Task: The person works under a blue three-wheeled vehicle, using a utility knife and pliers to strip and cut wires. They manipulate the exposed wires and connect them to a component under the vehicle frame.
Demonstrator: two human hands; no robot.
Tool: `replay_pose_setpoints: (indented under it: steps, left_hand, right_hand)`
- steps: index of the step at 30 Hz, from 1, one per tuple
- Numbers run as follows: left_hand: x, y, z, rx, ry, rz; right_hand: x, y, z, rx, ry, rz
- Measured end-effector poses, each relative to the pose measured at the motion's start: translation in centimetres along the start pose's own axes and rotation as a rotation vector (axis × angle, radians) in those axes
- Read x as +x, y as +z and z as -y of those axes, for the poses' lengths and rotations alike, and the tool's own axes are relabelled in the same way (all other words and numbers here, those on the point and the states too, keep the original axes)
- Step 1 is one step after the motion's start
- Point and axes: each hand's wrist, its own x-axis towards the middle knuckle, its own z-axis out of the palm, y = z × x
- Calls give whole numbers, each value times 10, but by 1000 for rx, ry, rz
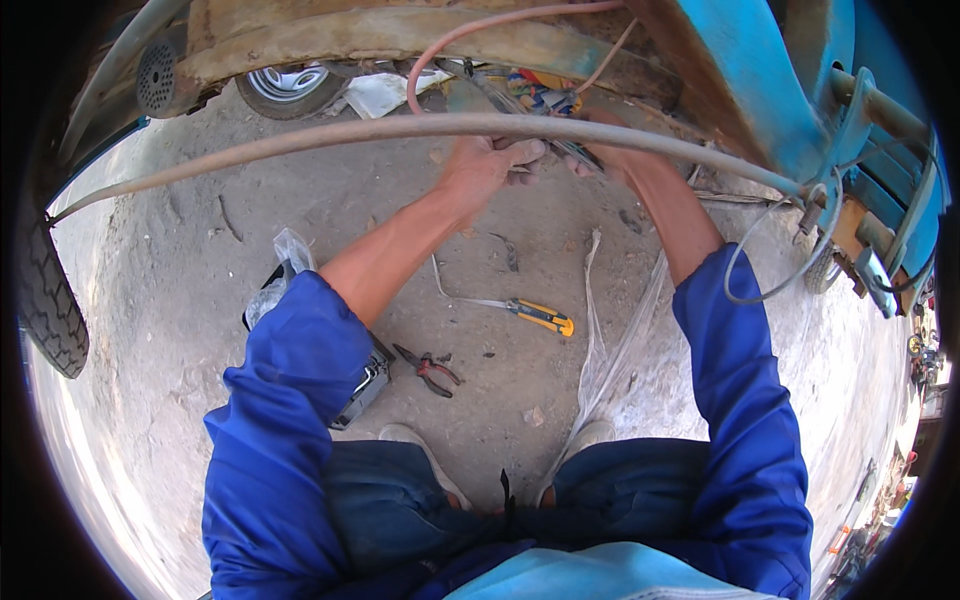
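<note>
Both my arms reach forward, under a long curved metal rod on the underside of a blue vehicle frame. My left hand is closed, thumb pressed to fingers, around thin dark wires that run between the hands. On the other side my right hand is closed on the same wires. The rod covers part of that hand, so its grip shows only in part. A pinkish-red hose loops down just beyond my left hand. Behind the hands lies a colourful cloth or bag.
On the dusty ground lie a yellow utility knife, red-handled pliers and a pale plastic strip. A dark open case sits by my left arm. A blue beam and a hanging cable are at right, a tyre at far left.
</note>
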Motion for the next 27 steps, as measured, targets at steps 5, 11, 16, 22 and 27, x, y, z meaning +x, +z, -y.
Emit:
replay_pose_setpoints:
  steps: [5, 11, 16, 22, 27]
  left_hand:
    - [4, 8, 5, -99, -5, -65]
    - [12, 3, 9, -42, 9, -42]
    - [15, -7, 12, -23, 34, 6]
    - [-3, -27, 14, -39, -61, 101]
    - [-3, -42, -1, 216, 119, -33]
  right_hand:
    - [-12, 7, 7, -183, -62, -125]
    - [-35, 11, 8, -120, -233, -199]
    - [-38, 5, 3, -88, -327, -75]
    - [-40, 2, 6, -196, -402, -161]
    - [-47, 6, 11, -320, -270, -159]
